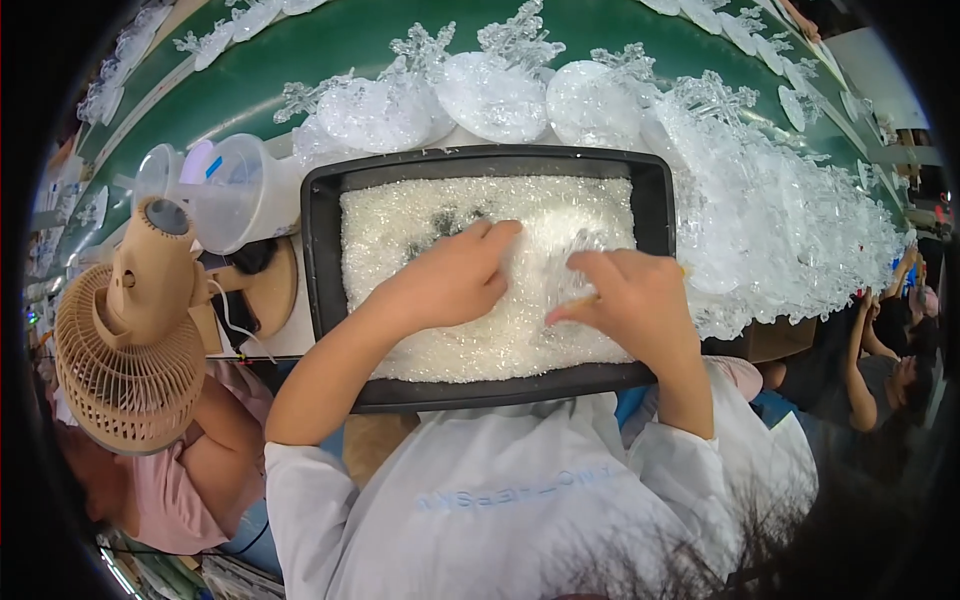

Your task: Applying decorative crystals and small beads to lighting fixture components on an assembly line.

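A black rectangular tray in front of me holds a layer of white glitter flakes. My right hand is over the tray's right half, thumb and fingers closed around a clear plastic ornament piece that is partly covered by glitter and partly hidden by the fingers. Just above the glitter, left of that piece, my left hand has its fingers curled inward. Whatever lies in those fingers is hidden. A dark patch of tray bottom shows through the flakes beyond the left hand.
Glittery white discs with clear branching tops line the far side, and a large pile of similar pieces stands at the right. At the left are clear plastic tubs and a beige fan. A green conveyor belt runs behind. Other people sit at both sides.
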`<state>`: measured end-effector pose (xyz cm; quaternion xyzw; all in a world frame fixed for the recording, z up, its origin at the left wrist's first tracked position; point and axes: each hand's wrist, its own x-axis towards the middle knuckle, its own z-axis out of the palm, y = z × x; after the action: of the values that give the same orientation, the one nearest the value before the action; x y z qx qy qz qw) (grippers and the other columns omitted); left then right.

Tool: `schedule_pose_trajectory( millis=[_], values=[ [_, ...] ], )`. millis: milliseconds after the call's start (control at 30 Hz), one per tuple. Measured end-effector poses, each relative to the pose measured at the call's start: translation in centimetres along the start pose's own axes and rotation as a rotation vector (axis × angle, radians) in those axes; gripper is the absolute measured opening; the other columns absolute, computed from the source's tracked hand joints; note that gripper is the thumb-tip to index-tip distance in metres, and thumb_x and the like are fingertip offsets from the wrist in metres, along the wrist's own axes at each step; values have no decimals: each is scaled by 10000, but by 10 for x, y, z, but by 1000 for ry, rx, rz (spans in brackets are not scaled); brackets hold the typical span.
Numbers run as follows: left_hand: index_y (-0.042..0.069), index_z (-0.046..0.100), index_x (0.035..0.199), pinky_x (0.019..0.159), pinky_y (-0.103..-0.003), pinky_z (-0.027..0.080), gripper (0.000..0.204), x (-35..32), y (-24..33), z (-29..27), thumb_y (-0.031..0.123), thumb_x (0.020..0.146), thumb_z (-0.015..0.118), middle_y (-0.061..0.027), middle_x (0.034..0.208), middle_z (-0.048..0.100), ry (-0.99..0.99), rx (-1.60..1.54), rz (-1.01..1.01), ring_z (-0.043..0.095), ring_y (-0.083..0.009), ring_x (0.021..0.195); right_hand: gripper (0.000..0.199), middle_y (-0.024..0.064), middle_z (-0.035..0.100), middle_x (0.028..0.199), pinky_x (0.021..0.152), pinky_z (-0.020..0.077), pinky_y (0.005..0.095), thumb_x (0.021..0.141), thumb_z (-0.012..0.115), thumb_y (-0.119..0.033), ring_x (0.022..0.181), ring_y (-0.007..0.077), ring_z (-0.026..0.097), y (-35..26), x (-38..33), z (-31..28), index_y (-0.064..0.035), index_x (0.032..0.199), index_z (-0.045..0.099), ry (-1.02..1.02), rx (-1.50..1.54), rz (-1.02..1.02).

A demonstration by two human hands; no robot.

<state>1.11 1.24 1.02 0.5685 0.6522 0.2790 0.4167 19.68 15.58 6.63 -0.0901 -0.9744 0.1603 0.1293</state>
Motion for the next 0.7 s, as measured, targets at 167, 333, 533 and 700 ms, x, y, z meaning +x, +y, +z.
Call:
schedule_pose_trajectory(
  millis=[167, 333, 533, 700],
  values=[
    [-32, 383, 1410, 905, -441, 482, 589, 7, 4, 6, 107, 866, 562, -271, 1167, 560, -66, -91, -52, 606, -403, 1025, 512, 66, 621, 616, 485, 468, 309, 574, 882, -444, 539, 225, 631, -2, 6, 8, -98, 860, 637, -17, -26, 135],
    [-26, 380, 1416, 881, -412, 496, 590, 6, 7, -5, 141, 888, 587, -251, 1126, 588, 109, -148, -76, 623, -383, 966, 302, 57, 645, 632, 501, 463, 245, 740, 870, -212, 544, 147, 651, -6, -13, -2, -38, 774, 626, 76, 130, 438],
    [68, 297, 1499, 704, -338, 524, 578, 3, 5, -14, 265, 1004, 520, -153, 1143, 631, 118, -357, -9, 628, -197, 755, 103, 105, 670, 775, 585, 539, 250, 850, 705, 42, 684, 172, 692, -31, -38, -6, 13, 856, 606, 310, 841, 774],
    [72, 314, 1480, 758, -385, 514, 535, -19, 25, -35, 280, 1019, 488, -150, 935, 677, 74, -360, -35, 651, -258, 802, 95, 139, 659, 849, 607, 541, 270, 913, 626, -39, 703, 189, 667, -20, -45, 0, 38, 969, 626, 207, 1177, 609]
  ],
)
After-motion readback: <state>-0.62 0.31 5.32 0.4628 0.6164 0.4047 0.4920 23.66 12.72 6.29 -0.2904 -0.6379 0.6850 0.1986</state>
